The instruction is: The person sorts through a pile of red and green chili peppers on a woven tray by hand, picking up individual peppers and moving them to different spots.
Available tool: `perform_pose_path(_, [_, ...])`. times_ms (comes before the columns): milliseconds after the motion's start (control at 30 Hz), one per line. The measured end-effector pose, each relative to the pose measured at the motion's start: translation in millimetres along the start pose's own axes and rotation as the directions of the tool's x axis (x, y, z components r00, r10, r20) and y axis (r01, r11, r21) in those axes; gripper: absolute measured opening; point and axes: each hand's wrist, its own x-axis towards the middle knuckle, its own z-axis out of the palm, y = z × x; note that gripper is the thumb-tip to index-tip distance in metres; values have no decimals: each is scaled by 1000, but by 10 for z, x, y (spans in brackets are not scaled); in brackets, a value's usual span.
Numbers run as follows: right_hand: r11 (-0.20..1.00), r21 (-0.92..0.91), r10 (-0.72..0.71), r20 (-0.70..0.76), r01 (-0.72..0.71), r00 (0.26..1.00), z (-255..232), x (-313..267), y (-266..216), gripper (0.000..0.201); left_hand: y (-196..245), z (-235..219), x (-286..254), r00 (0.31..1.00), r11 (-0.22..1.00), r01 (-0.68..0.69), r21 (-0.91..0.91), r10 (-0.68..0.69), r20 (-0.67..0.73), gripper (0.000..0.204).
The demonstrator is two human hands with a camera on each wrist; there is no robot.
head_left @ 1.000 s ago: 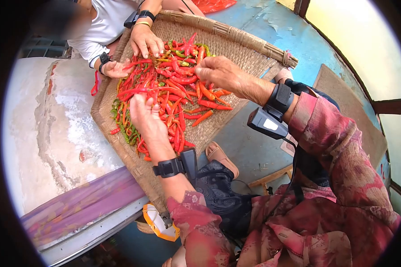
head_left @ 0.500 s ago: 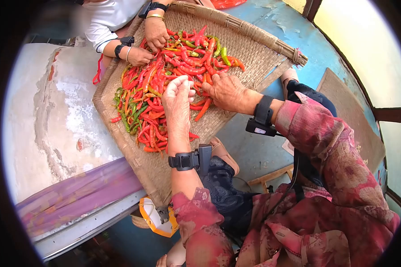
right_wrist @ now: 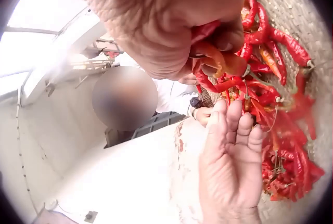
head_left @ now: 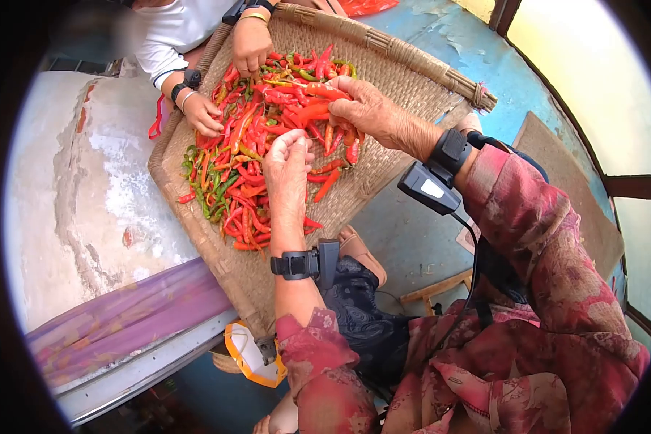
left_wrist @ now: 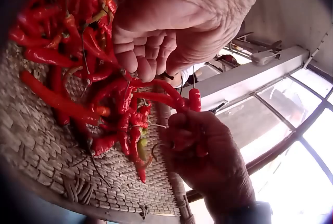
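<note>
Red chili peppers [head_left: 246, 130], with some green and orange ones, lie heaped on a woven bamboo tray [head_left: 405, 83]. My right hand [head_left: 372, 112] grips several red chili peppers [head_left: 315, 112] over the right side of the heap. In the left wrist view, the peppers' ends stick out from that hand [left_wrist: 208, 156]. My left hand [head_left: 288, 166] is close over the near side of the heap, thumb beside the index finger. From the right wrist, its palm [right_wrist: 234, 172] shows with fingers loosely extended and no pepper in it; a small dark stem shows by its thumb tip in the left wrist view.
Across the tray, another person's hands [head_left: 252, 45] reach into the peppers. A pale, worn ledge [head_left: 123, 188] with a purple cloth [head_left: 137, 311] runs along the left. An orange-rimmed container [head_left: 253, 358] sits below the tray's near corner. A window [head_left: 593, 72] stands at right.
My right hand has gathered several red peppers and lifted them up and left. My left hand came back toward the middle earlier and now stays there. One of the other person's hands shifted left.
</note>
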Motion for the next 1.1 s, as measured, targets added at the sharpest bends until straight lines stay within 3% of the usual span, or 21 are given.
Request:
perform_pose_path(33, [988, 154, 21, 42, -27, 999, -26, 34, 33, 18, -2, 36, -2, 1000, 1000, -1, 2, 1, 6, 29])
perform_pose_path(67, [988, 155, 19, 36, -25, 999, -49, 32, 39, 18, -11, 86, -9, 1000, 1000, 2, -14, -2, 22, 31])
perform_pose_path(133, [794, 577, 165, 99, -192, 981, -78, 5, 4, 14, 16, 158, -19, 999, 1000, 6, -27, -5, 43, 33])
perform_pose_path(167, [761, 615, 127, 169, -205, 977, -105, -1, 14, 13, 36, 180, -16, 998, 991, 30, -128, -24, 53, 37])
perform_pose_path(200, [760, 618, 126, 164, -201, 978, -111, -13, -7, 13, 55, 199, -8, 997, 972, 56, -229, -42, 65, 40])
perform_pose_path(267, [801, 523, 191, 236, -290, 953, -84, -50, -48, 13, 75, 216, 28, 996, 963, 70, -260, -54, 70, 45])
perform_pose_path(333, [858, 454, 136, 248, -239, 959, -33, -100, -55, 17, 84, 210, 63, 984, 897, 84, -434, -6, 177, 43])
perform_pose_path(400, [992, 120, 20, 241, -50, 970, -15, -165, -103, 21, 61, 229, 77, 987, 887, 108, -449, -41, 157, 39])
perform_pose_path(500, [977, 139, 126, 235, -161, 964, -26, -201, -141, 25, 3, 235, 82, 987, 864, 155, -479, -111, 120, 32])
perform_pose_path(567, [959, 178, 178, 223, -220, 958, -56, -140, -39, 25, -35, 137, 131, 990, 832, 123, -541, -143, 5, 26])
perform_pose_path(600, [919, 303, 200, 197, -254, 960, -74, -81, 69, 19, -23, 58, 159, 991, 807, 79, -586, -127, -41, 24])
perform_pose_path(633, [861, 424, 226, 174, -280, 959, -87, -39, 118, 13, 15, -65, 169, 987, 782, 6, -624, -104, -121, 26])
perform_pose_path(667, [861, 424, 226, 174, -280, 959, -118, -10, 166, 13, -14, -190, 226, 973, 748, -154, -646, 3, -229, 31])
perform_pose_path(733, [742, 598, 194, 241, -303, 951, -145, -5, 154, 11, 155, -276, 213, 865, 637, -266, -724, -174, -471, 39])
perform_pose_path(767, [720, 617, 207, 245, -317, 947, -141, -17, 151, 12, 129, -296, 187, 864, 637, -269, -722, -172, -473, 39])
perform_pose_path(867, [693, 668, 119, 267, -272, 956, -50, -55, 107, 25, 41, -259, 104, 962, 842, 107, -529, -223, -160, 37])
perform_pose_path(900, [691, 668, 120, 270, -276, 955, -27, -48, 103, 25, 60, -143, 61, 977, 872, 116, -475, -186, -103, 36])
perform_pose_path(967, [521, 749, 20, 468, -409, 884, 8, -34, 105, 26, 170, 43, -9, 987, 900, 123, -418, -154, -40, 36])
perform_pose_path(1033, [530, 743, 56, 450, -409, 891, 67, -14, 109, 25, 193, 101, -29, 982, 836, 184, -517, -135, 132, 32])
perform_pose_path(1067, [540, 736, 86, 435, -408, 896, 98, -4, 105, 25, 162, 87, -5, 982, 835, 183, -519, -136, 129, 32])
perform_pose_path(1100, [590, 694, 113, 435, -413, 893, 121, -12, 109, 25, 115, 67, 34, 994, 829, 90, -552, -105, 4, 28])
